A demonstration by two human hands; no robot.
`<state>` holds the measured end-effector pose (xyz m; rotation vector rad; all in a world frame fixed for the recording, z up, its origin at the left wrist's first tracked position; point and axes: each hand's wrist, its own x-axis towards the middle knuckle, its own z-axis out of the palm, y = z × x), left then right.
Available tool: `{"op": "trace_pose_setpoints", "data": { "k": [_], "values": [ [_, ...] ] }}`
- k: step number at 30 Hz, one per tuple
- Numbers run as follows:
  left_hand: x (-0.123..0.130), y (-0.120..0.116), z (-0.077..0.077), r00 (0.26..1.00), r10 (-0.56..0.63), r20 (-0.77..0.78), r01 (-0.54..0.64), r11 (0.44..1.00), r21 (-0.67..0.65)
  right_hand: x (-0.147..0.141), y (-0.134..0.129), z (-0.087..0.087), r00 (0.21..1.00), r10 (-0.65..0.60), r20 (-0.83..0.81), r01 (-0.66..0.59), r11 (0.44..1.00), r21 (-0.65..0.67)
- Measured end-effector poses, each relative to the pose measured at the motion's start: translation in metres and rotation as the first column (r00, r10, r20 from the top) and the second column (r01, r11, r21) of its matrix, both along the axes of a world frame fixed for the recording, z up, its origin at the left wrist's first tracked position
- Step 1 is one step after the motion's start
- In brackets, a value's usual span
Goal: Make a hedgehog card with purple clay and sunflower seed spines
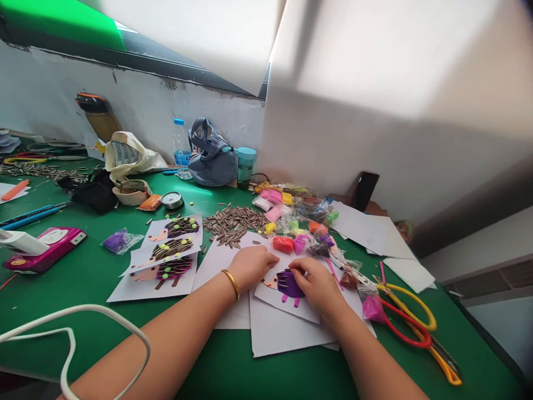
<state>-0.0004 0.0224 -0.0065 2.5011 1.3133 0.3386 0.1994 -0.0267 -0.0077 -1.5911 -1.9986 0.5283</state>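
Note:
A hedgehog picture (pixel 291 286) lies on white paper in front of me, with a purple clay body, a pale face and pink feet. Sunflower seeds stick in its upper body like spines. My right hand (pixel 316 280) is closed in a pinch at the top of the purple body, on what looks like a sunflower seed, mostly covered by the fingertips. Just left of the picture, my left hand (pixel 252 266) rests over the paper with its fingers curled together; anything in them is hidden. A pile of sunflower seeds (pixel 235 222) lies beyond the left hand.
Other hedgehog pictures (pixel 172 266) overlap on the left. Bagged coloured clay (pixel 283 243) crowds the far side of the papers. Scissors (pixel 410 322) with red and yellow handles lie right. A white cable (pixel 104 311) loops at the front left. A water bottle (pixel 180 145) stands by the wall.

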Motion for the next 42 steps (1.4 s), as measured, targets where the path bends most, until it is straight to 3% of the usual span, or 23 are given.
{"op": "trace_pose_setpoints", "data": {
  "k": [8, 21, 33, 42],
  "values": [
    [0.000, 0.000, -0.001, 1.000, -0.005, 0.007, 0.005, 1.000, 0.000, 0.006, -0.001, 0.000, 0.997, 0.037, 0.062, -0.041, 0.997, 0.067],
    [0.001, 0.000, 0.001, 0.998, -0.013, -0.066, 0.016, 0.999, 0.048, 0.006, -0.015, 0.006, 0.991, 0.068, 0.112, -0.072, 0.997, 0.034],
    [0.001, 0.000, 0.002, 0.999, -0.008, -0.048, 0.009, 1.000, 0.026, 0.003, -0.015, 0.005, 0.992, 0.053, 0.112, -0.054, 0.999, 0.003],
    [0.001, 0.000, 0.002, 1.000, 0.004, 0.018, -0.004, 1.000, -0.013, 0.000, -0.014, 0.010, 0.972, 0.092, 0.216, -0.095, 0.995, 0.004]
  ]
}}
